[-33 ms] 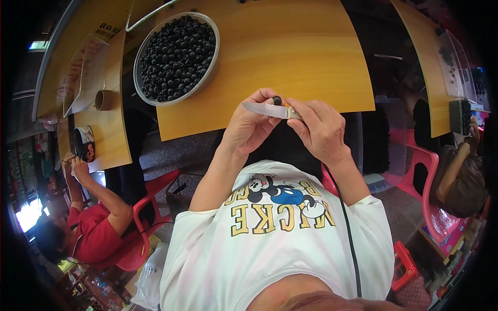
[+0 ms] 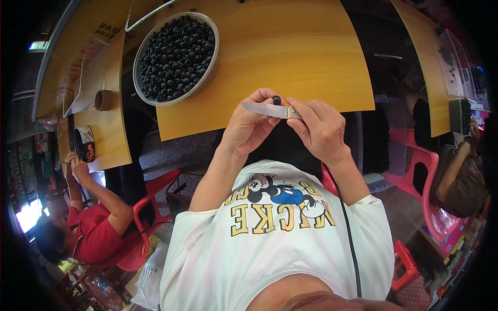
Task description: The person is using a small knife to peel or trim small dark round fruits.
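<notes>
My right hand (image 2: 321, 127) is closed round the pale handle of a small knife (image 2: 267, 110), whose blade points left. Between the fingertips of my left hand (image 2: 250, 124) is a small round black piece (image 2: 276, 100), just beyond the blade where it meets the handle. Whether the blade touches it I cannot tell. Both hands are held close together at the table's near edge. Ahead and to the left, a round clear tub (image 2: 213, 70) stands on the wooden table (image 2: 290, 46), filled with many similar black pieces, some showing a hole.
At a table on the left, a person in a red shirt (image 2: 98, 236) handles something near a dark tub (image 2: 84, 142), with a brown cup (image 2: 105, 100) beyond it. Another person (image 2: 456, 181) works at the right beside a dark-filled container (image 2: 460, 116). Pink chairs (image 2: 417, 168) flank me.
</notes>
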The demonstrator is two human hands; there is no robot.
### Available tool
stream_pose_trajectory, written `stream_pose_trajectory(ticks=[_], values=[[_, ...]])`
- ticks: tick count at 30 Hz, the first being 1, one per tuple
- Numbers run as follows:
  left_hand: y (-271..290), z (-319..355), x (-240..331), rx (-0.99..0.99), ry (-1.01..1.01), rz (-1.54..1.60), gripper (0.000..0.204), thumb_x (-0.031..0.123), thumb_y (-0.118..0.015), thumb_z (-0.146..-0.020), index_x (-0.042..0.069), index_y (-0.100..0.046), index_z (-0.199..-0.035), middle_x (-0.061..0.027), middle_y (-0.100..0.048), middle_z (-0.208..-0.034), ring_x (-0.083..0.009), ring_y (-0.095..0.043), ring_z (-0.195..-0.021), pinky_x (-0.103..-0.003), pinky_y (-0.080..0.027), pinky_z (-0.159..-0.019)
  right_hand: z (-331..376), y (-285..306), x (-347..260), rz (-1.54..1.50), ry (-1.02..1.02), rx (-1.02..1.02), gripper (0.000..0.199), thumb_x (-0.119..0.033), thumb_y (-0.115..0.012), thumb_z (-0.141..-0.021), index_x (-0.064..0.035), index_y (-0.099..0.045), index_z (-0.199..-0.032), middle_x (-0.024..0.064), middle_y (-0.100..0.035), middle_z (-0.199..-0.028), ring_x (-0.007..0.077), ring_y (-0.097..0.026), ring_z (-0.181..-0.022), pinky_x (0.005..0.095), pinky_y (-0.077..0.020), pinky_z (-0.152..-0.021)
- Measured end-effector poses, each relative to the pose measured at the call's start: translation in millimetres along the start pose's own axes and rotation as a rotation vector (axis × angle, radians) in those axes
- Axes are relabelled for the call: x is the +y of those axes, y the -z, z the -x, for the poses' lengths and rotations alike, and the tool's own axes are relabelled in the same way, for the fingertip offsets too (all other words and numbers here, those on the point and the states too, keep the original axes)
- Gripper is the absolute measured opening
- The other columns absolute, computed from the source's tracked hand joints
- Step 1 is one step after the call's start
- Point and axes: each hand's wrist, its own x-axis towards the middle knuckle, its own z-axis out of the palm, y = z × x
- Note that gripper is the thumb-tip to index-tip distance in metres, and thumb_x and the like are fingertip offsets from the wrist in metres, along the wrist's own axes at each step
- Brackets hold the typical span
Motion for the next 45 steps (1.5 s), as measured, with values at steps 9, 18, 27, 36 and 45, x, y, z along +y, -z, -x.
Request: stream_pose_trajectory(ticks=[9, 18, 27, 36, 45], values=[[7, -1, -2, -0.032, -0.003, 0.024, 0.021, 0.011, -0.064, -0.088, 0.001, -0.054, -0.104, -0.0119, -0.057, -0.097, -0.0104, -0.054, -0.076, -0.02, -0.046, -0.065, 6, 1, 5, 0.022, -0.018, -0.005, 0.029, -0.028, -0.065, -0.086, -0.0061, -0.066, -0.105, 0.0069, -0.06, -0.076, 0.0235, -0.059, -0.064, 0.033, -0.0469, -0.056], [14, -2, -4, -0.078, 0.007, 0.119, 0.019, 0.009, -0.065, -0.086, 0.003, -0.056, -0.102, -0.0129, -0.06, -0.098, -0.0136, -0.06, -0.078, -0.023, -0.049, -0.069, 7, 1, 8, -0.001, -0.042, -0.014, 0.027, -0.026, -0.065, -0.086, -0.0063, -0.066, -0.105, 0.0067, -0.059, -0.074, 0.0233, -0.058, -0.063, 0.0328, -0.0462, -0.055], [13, -5, -5, -0.074, 0.006, 0.082, 0.018, 0.005, -0.065, -0.085, 0.003, -0.056, -0.101, -0.013, -0.06, -0.097, -0.0139, -0.059, -0.077, -0.023, -0.049, -0.069, 6, -2, 10, 0.006, -0.03, -0.018, 0.027, -0.026, -0.064, -0.087, -0.006, -0.066, -0.105, 0.0064, -0.059, -0.074, 0.0232, -0.058, -0.062, 0.0331, -0.0458, -0.054], [13, -4, -6, -0.117, 0.009, 0.005, 0.013, 0.007, -0.063, -0.088, 0.002, -0.058, -0.099, -0.0117, -0.059, -0.095, -0.0131, -0.056, -0.076, -0.021, -0.047, -0.066, 13, 6, 39, -0.035, -0.162, 0.085, 0.017, -0.009, -0.058, -0.09, -0.0022, -0.066, -0.103, 0.0101, -0.058, -0.074, 0.0226, -0.057, -0.063, 0.031, -0.043, -0.055], [13, -5, -14, 0.071, 0.021, 0.053, 0.021, 0.003, -0.061, -0.089, 0.0, -0.058, -0.109, -0.0109, -0.061, -0.102, -0.016, -0.062, -0.09, -0.024, -0.054, -0.082, -1, -4, 11, -0.348, -0.284, 0.072, 0.026, -0.003, -0.076, -0.074, -0.0049, -0.067, -0.099, 0.0055, -0.057, -0.077, 0.0148, -0.049, -0.059, 0.0245, -0.04, -0.053]])
